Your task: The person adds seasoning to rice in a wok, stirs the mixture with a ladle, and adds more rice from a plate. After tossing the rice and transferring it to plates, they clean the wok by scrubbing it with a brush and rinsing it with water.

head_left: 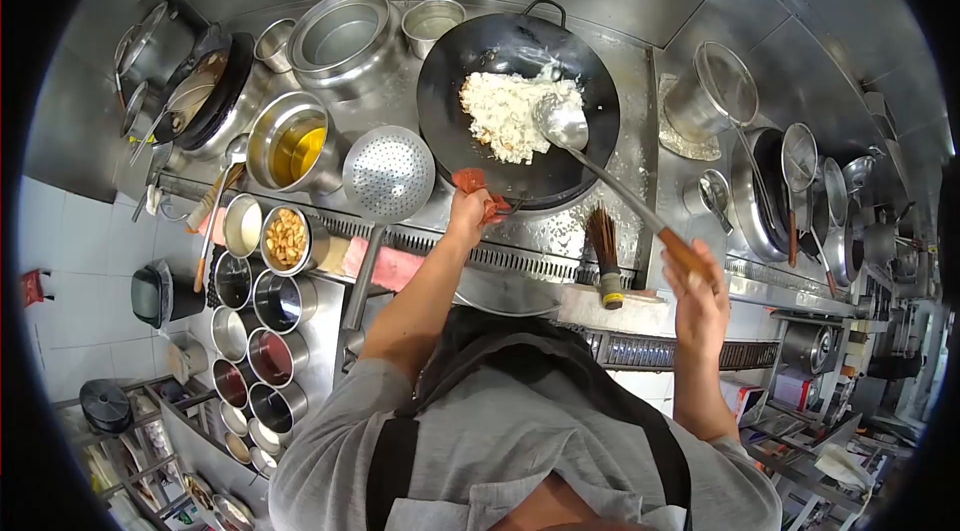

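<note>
My left hand [467, 218] is closed around a folded red cloth [474, 187] at the near handle of a black wok [450, 146]. White, partly browned food, perhaps rice or egg, [505, 116] lies heaped in the wok. My right hand [698, 301] is at the wooden end of a long-handled ladle [640, 203], its fingers around the handle and slightly blurred. The ladle's steel bowl rests in the wok at the right side of the food. Left of the wok, a perforated skimmer [389, 174] lies flat, close to my left forearm.
A bamboo brush [606, 256] stands near the counter's front edge. Left are a pot of yellow oil [262, 146], a container of nuts [286, 239] and several seasoning tins [276, 356]. A strainer [726, 83] rests on a pot at right; pans [755, 196] stand beyond it.
</note>
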